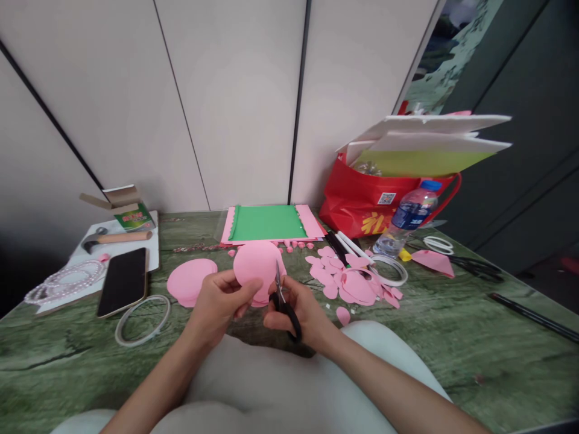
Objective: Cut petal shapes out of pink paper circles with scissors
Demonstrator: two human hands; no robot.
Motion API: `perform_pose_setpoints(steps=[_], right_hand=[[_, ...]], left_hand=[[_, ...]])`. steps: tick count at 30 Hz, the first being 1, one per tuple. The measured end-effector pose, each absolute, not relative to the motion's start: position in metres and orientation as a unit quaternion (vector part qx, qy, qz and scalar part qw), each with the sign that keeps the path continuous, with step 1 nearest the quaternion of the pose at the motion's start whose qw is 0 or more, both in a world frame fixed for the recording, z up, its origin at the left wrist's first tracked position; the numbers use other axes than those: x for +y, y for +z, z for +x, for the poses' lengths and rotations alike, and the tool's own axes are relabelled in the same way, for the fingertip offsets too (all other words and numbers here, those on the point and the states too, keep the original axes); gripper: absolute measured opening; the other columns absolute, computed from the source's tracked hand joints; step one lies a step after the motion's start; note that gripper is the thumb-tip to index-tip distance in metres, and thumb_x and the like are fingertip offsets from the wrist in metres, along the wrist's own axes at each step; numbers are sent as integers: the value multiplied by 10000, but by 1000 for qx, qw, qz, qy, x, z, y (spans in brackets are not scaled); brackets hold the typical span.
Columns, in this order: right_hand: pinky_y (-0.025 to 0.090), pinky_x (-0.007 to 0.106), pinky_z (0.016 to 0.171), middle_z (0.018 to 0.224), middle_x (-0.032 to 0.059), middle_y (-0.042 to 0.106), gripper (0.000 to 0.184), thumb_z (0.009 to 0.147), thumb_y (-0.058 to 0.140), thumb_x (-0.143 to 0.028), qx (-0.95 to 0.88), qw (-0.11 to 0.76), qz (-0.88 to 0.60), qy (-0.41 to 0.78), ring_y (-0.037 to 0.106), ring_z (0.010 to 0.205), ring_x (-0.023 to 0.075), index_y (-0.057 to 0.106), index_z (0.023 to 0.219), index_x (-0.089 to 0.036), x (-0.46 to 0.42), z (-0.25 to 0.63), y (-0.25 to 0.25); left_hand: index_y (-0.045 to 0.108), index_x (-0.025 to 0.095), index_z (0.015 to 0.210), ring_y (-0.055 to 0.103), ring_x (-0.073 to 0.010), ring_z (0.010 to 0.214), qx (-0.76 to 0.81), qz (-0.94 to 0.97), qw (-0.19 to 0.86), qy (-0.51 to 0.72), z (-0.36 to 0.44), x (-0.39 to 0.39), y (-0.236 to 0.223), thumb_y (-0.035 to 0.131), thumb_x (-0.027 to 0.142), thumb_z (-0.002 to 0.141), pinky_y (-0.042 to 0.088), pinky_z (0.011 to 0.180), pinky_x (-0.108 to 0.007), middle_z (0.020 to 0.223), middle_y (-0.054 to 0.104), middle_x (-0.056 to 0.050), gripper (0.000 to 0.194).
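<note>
My left hand (228,297) pinches a round pink paper disc (254,264) between thumb and fingers, held up over the table's near edge. My right hand (301,310) grips black-handled scissors (289,320), their blades pointing up at the disc's right edge. Whether the blades bite into the paper I cannot tell. More pink paper shows behind the disc, partly hidden by it. Left of my left hand lies a stack of pink paper circles (187,280). Right of my right hand is a heap of pink paper pieces (335,274), with a small petal-shaped piece (343,315) apart from it.
Green and pink paper sheets (269,222) lie at the back. On the left are a phone (124,280), a tape roll (143,320), a hammer (120,238), bead strings (67,282) and a small box (133,216). A red bag (348,196) and a water bottle (409,217) stand right.
</note>
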State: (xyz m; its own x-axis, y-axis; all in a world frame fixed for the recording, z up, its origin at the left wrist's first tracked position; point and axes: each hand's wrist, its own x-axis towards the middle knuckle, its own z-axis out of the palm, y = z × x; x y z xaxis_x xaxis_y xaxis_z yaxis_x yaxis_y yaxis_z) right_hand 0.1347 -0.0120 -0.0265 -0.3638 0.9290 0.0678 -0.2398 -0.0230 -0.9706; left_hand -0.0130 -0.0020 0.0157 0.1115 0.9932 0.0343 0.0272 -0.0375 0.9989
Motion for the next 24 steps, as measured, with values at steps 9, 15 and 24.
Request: perform_pose_setpoints(steps=[9,15,24], right_hand=[[311,180,398,471,-91,499,485,482,783,-369,-533,455,-344,625,426,400,70,434,771,-195,-12,135,-26],[301,171,350,439,-98,497,444,489,766,-353,-531,449,-357,623,420,343,66,444,754,-199,-11,135,-25],[308,166,316,439,-83,543,396,491,724,-356,-512,446,-373,632,419,300,59,435,711,-199,-12,133,-24]], left_hand=[[544,136,552,301,-27,330,466,533,512,486,-13,-3,14,696,287,621,186,339,-174,378,412,76,225],[538,140,539,296,-28,334,468,532,500,498,-12,-3,17,678,275,632,188,346,-179,381,407,75,215],[530,143,534,301,-22,335,450,527,500,519,-13,-2,16,673,266,650,200,346,-169,384,414,75,222]])
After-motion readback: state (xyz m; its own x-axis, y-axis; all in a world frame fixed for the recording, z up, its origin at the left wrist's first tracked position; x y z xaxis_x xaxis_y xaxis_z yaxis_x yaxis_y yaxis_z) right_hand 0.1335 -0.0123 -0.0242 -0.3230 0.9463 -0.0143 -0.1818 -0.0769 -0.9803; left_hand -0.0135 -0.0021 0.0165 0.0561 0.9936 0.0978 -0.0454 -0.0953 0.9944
